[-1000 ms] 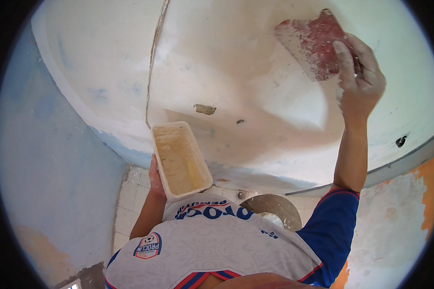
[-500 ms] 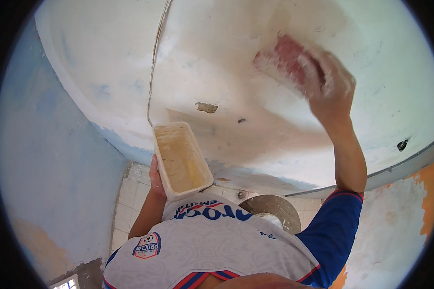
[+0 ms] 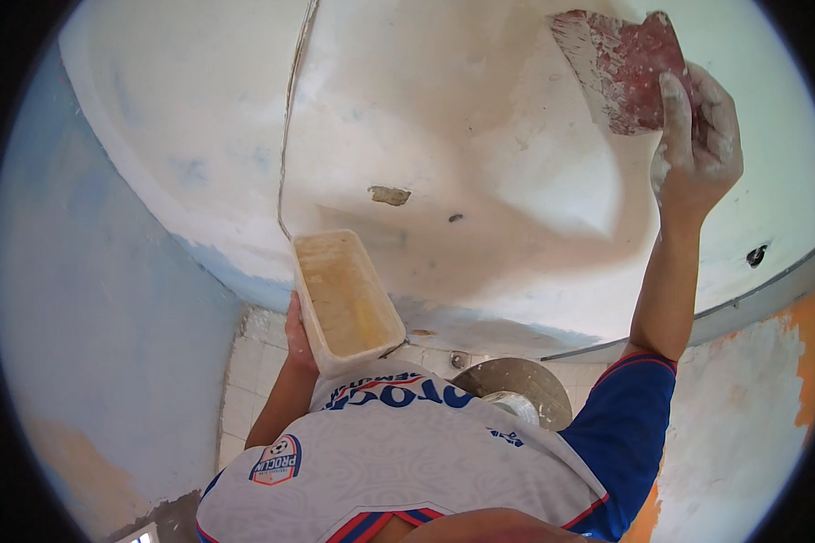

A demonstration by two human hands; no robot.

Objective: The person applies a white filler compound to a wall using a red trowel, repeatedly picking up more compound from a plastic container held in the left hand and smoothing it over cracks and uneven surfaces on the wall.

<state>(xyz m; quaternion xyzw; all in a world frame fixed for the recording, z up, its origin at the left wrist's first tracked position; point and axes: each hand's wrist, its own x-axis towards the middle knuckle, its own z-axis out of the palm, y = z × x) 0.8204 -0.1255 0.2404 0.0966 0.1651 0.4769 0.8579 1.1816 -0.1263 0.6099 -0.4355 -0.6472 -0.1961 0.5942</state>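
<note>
My right hand (image 3: 702,145) is raised at the upper right, closed round a red putty knife (image 3: 638,77) with a broad blade. White filler is smeared over the blade and my fingers. The blade is close to the white wall (image 3: 480,136); whether it touches I cannot tell. At chest height my left hand (image 3: 301,335) grips the left side of a pale rectangular plastic tub (image 3: 394,330). Its fingers are mostly behind the tub. A thin, cream-coloured coat shows on the tub's inside.
A chipped hole (image 3: 389,195) and a small dark hole (image 3: 455,218) mark the wall, with another dark hole (image 3: 756,256) at the right. A cable (image 3: 285,136) runs down the wall to behind the tub. A blue wall (image 3: 109,299) stands left. Below are floor tiles (image 3: 249,362) and a round grey surface (image 3: 552,389).
My right hand has moved up and to the right with the putty knife, whose blade now shows more fully. My left hand and the tub have hardly shifted.
</note>
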